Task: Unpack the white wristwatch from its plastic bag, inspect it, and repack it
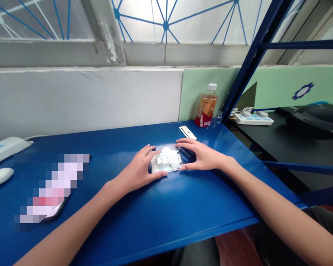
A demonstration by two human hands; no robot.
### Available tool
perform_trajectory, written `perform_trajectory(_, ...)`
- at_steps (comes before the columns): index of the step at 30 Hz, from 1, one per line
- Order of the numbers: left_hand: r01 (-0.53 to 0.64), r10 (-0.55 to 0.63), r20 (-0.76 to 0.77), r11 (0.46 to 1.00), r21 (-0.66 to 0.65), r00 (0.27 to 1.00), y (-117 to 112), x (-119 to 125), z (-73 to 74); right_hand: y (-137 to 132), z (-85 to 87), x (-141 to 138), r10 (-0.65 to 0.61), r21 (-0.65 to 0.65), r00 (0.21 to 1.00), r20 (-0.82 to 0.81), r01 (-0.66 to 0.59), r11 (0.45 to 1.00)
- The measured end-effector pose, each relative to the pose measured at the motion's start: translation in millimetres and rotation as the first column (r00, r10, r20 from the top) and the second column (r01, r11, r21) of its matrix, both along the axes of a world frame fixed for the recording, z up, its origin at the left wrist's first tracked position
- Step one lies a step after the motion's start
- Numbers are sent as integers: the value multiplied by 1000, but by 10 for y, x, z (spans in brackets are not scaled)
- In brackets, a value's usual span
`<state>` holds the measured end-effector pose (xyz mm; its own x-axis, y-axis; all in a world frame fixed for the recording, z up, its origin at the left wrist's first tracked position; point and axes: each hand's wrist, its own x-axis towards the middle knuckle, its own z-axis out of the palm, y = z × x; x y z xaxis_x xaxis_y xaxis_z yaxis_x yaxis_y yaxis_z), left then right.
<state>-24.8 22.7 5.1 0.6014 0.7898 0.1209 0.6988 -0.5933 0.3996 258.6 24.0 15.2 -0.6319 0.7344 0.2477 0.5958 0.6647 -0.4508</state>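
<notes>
Your left hand (140, 166) and right hand (204, 155), fingers and thumbs wide apart, frame one shiny packet (168, 160) mid-frame on one blue bench (161, 214). One bottle (207, 109) and one white card (188, 132) sit right of centre; one blurred device (55, 186) lies lower left.

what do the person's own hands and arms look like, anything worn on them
Both the left hand and right hand are gloveless, with slender fingers. No ring, watch or bracelet shows, and the visible forearms have no sleeves.
</notes>
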Motion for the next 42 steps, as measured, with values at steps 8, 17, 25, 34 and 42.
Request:
perform_trajectory(8,-5,6,-33,1000,17,999,-10,13,43,6,-14,1,-20,4,1000,10,20,1000)
perform_trajectory(17,-7,11,-56,997,72,998,19,16,23,15,-5,5,-37,-82,999,2,37,996)
perform_trajectory(25,-25,29,-60,997,68,998,1,23,50,8,-24,10,-37,-86,999,8,38,996)
perform_trajectory(34,80,-79,-12,979,186,997,-48,68,56,-15,10,20,-12,-4,998,58,13,1000)
perform_trajectory(42,142,-146,-10,942,303,989,-20,81,8,-45,28,-41,100,178,994,-37,-92,980)
